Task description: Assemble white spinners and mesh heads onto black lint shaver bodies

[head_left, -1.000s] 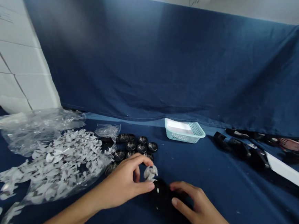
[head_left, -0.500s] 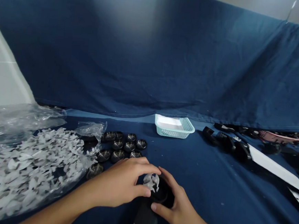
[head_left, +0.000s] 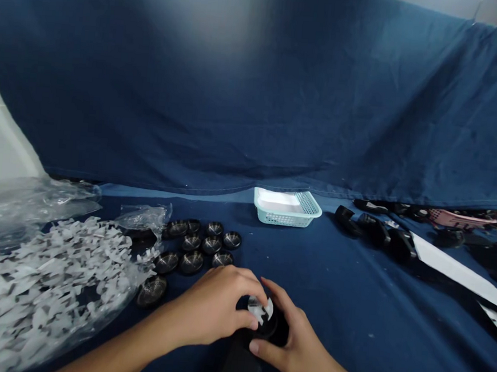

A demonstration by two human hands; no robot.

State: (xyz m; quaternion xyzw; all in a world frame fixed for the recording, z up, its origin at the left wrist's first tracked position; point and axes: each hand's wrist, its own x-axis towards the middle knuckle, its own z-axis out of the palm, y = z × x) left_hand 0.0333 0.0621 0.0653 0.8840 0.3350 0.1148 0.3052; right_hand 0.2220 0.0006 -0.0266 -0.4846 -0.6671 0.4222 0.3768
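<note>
Now the left hand [head_left: 225,302] is pinching the white plastic piece [head_left: 260,311] lower over the black part [head_left: 240,367] the right hand [head_left: 299,342] is gripping, apparently bringing them together.

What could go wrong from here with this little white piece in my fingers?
The white piece is pinched at the left hand's fingertips, so it might slip or twist. The right hand curls around the black part close by, so the fingers could get in each other's way. The nearest black cup lies close to the left forearm and might get nudged.
</note>
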